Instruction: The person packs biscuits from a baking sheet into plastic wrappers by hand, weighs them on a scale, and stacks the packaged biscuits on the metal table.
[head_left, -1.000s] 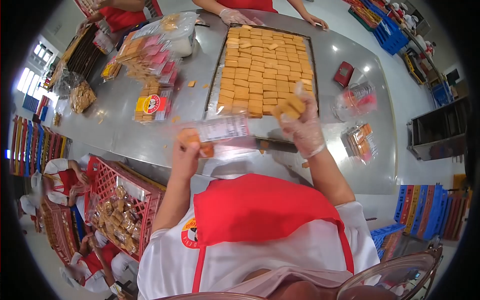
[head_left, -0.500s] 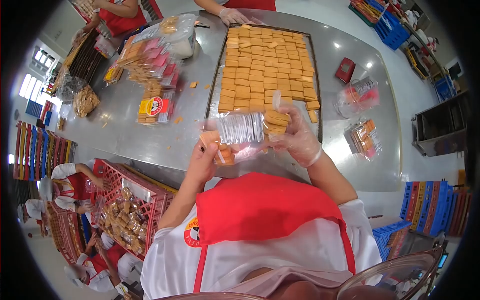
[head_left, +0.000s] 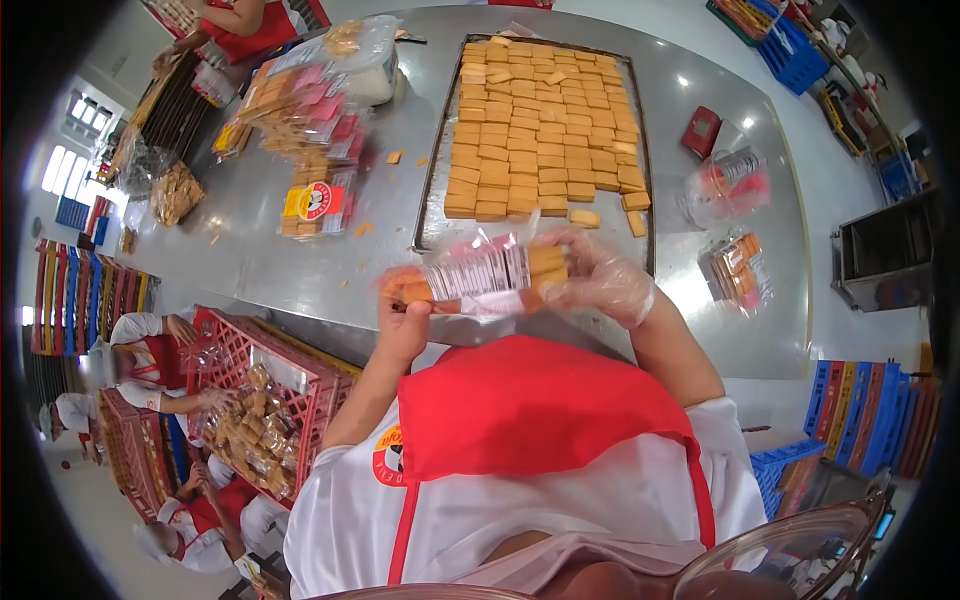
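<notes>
A clear plastic pack with a printed label (head_left: 480, 272) is stretched between my hands, with biscuits inside at its left end. My left hand (head_left: 403, 318) grips that end. At the pack's right end, my gloved right hand (head_left: 605, 280) holds several biscuits (head_left: 547, 268) at the opening; some of its fingers are behind them. Beyond the pack lies a dark-rimmed tray (head_left: 652, 160) covered with rows of biscuits (head_left: 540, 130). A few loose biscuits lie near its front right corner.
Filled packs (head_left: 315, 200) are piled at the left beside a plastic tub (head_left: 375, 85). Toward the right are a red object (head_left: 701, 131), an empty-looking bag (head_left: 725, 188) and another pack (head_left: 740, 270). A red crate (head_left: 325, 385) stands lower left, near co-workers.
My right hand has brought biscuits from above the tray to the pack's right end. The pack has levelled between my hands. The co-worker's hands at the tray's far edge have left view.
</notes>
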